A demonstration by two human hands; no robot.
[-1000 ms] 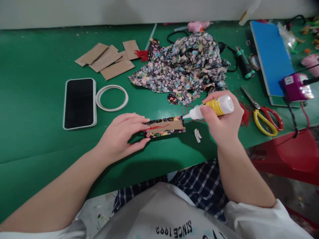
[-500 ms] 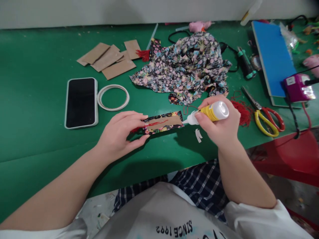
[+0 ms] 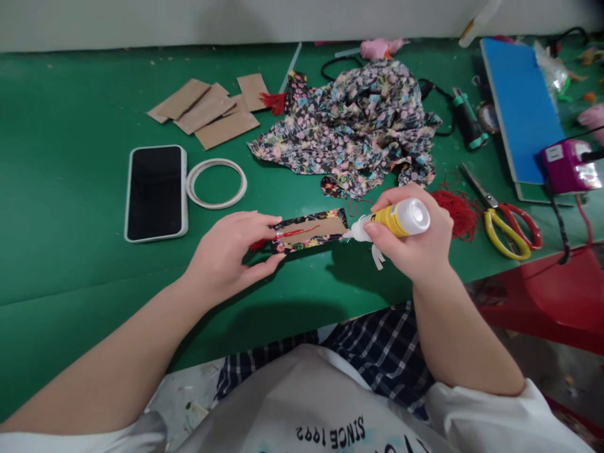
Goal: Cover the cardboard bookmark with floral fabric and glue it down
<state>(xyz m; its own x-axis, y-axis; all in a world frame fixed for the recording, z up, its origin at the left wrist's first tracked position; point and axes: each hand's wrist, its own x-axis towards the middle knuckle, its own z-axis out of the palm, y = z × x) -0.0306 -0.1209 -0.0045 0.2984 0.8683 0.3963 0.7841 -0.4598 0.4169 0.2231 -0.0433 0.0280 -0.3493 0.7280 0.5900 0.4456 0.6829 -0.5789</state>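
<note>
Between thumb and fingers, my left hand [image 3: 234, 251] grips the left end of a cardboard strip [image 3: 330, 229] edged with folded floral fabric. A red cord lies along the cardboard, and a red tassel [image 3: 258, 244] sticks out at its left end, partly under my fingers. My right hand [image 3: 418, 236] is wrapped round a white glue bottle [image 3: 391, 220] with a yellow label. The bottle is tilted, its nozzle tip at the strip's lower right corner. A small white scrap [image 3: 378, 257] lies just below the bottle.
Behind the hands lies crumpled floral fabric [image 3: 349, 126]. To the left are cardboard pieces [image 3: 226, 129], a phone [image 3: 156, 194] and a tape roll [image 3: 190, 184]. Scissors [image 3: 507, 236], red cord [image 3: 455, 214], a blue board [image 3: 519, 107] and a purple device [image 3: 564, 167] lie right.
The glue bottle in my right hand has shifted slightly down and left, its nozzle moving down along the strip's right end. My left hand keeps its grip. The view has shifted slightly.
</note>
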